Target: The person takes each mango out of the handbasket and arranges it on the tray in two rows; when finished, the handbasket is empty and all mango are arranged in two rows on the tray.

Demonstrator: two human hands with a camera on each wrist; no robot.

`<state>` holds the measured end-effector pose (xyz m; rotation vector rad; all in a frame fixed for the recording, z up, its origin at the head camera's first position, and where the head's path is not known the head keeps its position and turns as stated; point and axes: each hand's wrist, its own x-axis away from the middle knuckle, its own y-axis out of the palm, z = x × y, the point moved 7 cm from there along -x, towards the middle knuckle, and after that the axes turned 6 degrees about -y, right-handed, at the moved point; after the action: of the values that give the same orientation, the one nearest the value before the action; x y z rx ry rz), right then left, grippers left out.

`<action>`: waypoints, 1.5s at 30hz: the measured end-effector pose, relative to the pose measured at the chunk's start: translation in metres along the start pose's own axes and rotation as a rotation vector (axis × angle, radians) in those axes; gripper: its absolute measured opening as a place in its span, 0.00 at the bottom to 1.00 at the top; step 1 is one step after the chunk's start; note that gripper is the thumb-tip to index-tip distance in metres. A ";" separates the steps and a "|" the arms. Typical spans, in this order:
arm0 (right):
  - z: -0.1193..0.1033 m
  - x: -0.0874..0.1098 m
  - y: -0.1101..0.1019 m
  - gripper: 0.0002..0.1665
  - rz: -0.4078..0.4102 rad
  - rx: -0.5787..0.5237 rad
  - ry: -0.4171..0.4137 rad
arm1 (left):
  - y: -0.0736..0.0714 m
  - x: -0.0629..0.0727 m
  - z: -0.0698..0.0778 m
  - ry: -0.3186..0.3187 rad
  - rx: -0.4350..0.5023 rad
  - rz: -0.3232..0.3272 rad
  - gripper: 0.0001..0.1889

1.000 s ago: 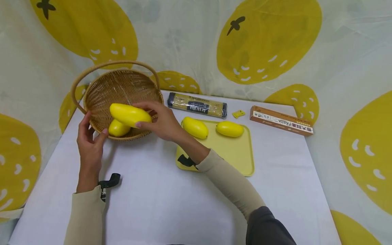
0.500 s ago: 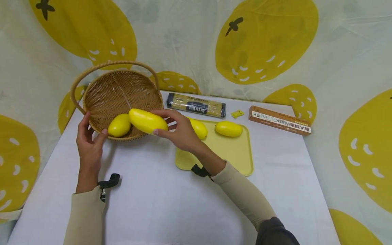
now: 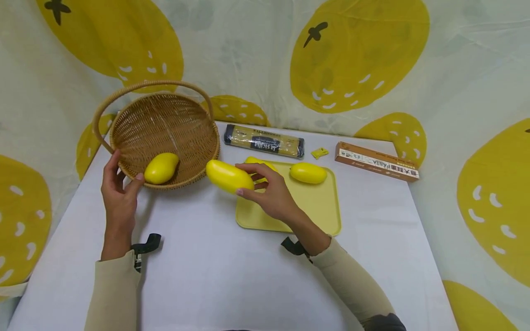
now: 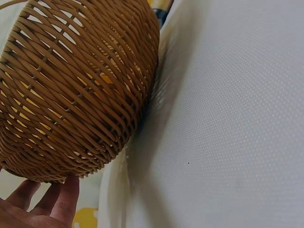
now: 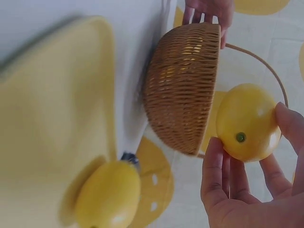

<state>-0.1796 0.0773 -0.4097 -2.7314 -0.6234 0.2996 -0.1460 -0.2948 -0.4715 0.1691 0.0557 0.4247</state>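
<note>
My right hand (image 3: 275,195) pinches a yellow mango (image 3: 227,176) between thumb and fingers, held up between the basket and the tray. In the right wrist view that mango shows its green stem spot. My left hand (image 3: 120,197) grips the near-left rim of a brown wicker basket (image 3: 182,119) with a tall handle, tilting its mouth towards me. One mango (image 3: 161,168) lies inside against the near wall. On the pale yellow tray (image 3: 306,214) sits another mango (image 3: 308,173); a further mango (image 3: 253,160) there is partly hidden behind my right hand.
At the back of the white table lie a spaghetti packet (image 3: 265,141), a small yellow sachet (image 3: 320,152) and a long brown pasta box (image 3: 377,162). A fruit-printed curtain (image 3: 248,55) hangs right behind the table's far edge.
My right hand has carried its mango rightwards, out from over the basket towards the tray. The left hand still holds the basket rim, and the other mango stays inside.
</note>
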 end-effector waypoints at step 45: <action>0.069 0.054 -0.029 0.28 -0.019 0.322 0.117 | 0.003 0.001 -0.001 -0.038 -0.013 0.006 0.39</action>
<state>-0.1622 0.1449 -0.4706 -2.4139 -0.5185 0.2129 -0.1464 -0.2917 -0.4719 0.1648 0.0156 0.4275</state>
